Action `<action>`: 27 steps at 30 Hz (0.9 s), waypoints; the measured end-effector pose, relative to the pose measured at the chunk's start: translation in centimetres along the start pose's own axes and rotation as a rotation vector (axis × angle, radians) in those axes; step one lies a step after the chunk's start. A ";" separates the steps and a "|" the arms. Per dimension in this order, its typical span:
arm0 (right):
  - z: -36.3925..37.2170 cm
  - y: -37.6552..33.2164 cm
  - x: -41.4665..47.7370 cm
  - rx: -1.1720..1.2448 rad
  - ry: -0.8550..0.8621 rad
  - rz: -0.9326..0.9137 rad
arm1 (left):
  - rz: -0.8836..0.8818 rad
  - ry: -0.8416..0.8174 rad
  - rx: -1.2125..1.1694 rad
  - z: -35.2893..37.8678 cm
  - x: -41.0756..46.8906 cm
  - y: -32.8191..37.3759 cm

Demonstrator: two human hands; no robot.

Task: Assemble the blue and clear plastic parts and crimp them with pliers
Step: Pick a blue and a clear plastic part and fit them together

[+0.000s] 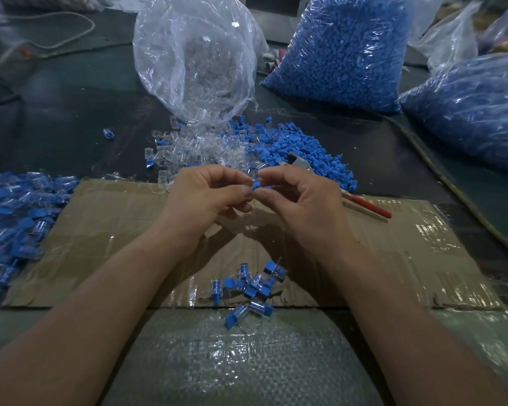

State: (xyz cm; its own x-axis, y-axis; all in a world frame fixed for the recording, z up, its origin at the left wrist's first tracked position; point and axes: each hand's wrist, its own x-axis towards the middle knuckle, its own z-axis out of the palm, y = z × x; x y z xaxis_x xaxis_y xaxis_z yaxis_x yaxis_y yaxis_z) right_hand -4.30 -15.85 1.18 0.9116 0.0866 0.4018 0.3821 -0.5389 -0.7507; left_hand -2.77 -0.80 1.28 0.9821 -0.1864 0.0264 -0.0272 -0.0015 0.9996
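Blue part (pixel 259 185) shows only as a sliver, pinched between the curled fingertips of the left hand (pixel 208 194) and right hand (pixel 301 200); any clear piece there is indistinct. Pliers (pixel 367 204) lie half hidden at the right hand's 3 o'clock.

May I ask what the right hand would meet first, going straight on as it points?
Probably the fingertips of the left hand, just beyond the blue part that the right hand pinches.

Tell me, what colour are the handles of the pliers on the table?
One is red, the other pale tan; the pliers show in the head view.
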 end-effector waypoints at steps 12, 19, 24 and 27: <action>0.1 0.0 -0.2 0.248 -0.060 0.026 | -0.074 -0.043 -0.130 -0.2 -0.1 -0.2; 0.1 0.3 -0.1 0.238 -0.084 -0.057 | -0.135 -0.056 -0.189 -0.4 0.2 0.1; 0.1 0.6 -0.1 0.190 -0.067 -0.118 | -0.155 -0.069 -0.172 -0.3 0.3 0.1; 0.2 0.7 -0.1 0.154 -0.062 -0.149 | -0.161 -0.075 -0.188 -0.3 0.4 0.0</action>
State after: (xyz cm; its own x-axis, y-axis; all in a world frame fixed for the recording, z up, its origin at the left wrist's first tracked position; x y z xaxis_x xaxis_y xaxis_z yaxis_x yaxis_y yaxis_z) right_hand -4.15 -16.07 0.54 0.8493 0.2092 0.4847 0.5272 -0.3826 -0.7587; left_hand -2.29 -0.54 1.31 0.9542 -0.2711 -0.1265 0.1702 0.1443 0.9748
